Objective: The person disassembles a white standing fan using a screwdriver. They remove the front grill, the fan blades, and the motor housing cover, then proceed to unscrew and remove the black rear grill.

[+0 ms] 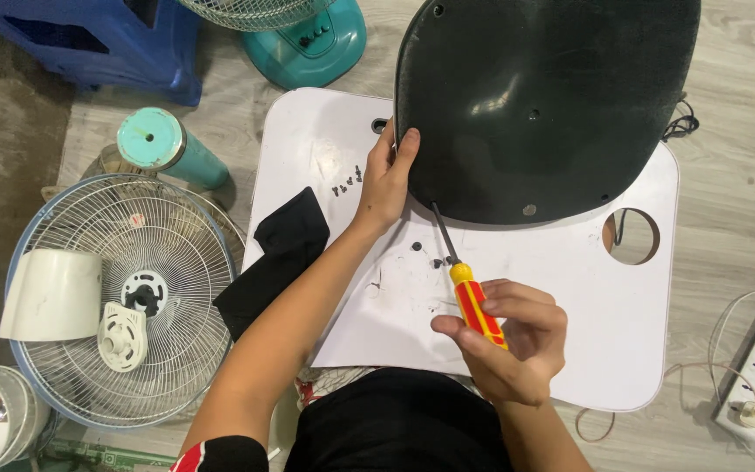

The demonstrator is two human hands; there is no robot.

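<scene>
The person is at the screw stage of work on a dark green plastic cover [543, 105], which lies dome-side down on a white worktop [587, 306]. The right hand [509, 345] has its fingers [522, 306] clamped round the yellow and red handle of a screwdriver [474, 301], whose thin shaft runs up and away from the fingers to the near rim of the cover. The left hand [386, 183] steadies that cover: its fingers are curled together over the left edge, thumb on the worktop side. Just beyond the right fingertips, beside the shaft, two or three small dark screws [425, 253] lie loose on the worktop; a further cluster of screws [347, 183] sits just left of the left hand. Judging by this, the next move calls for the tip to seat squarely in a screw head at the rim while the left hand keeps the cover from sliding. A black cloth [286, 245] lies under the left forearm, and a fan grille [124, 297] rests on the floor well to the left.
</scene>
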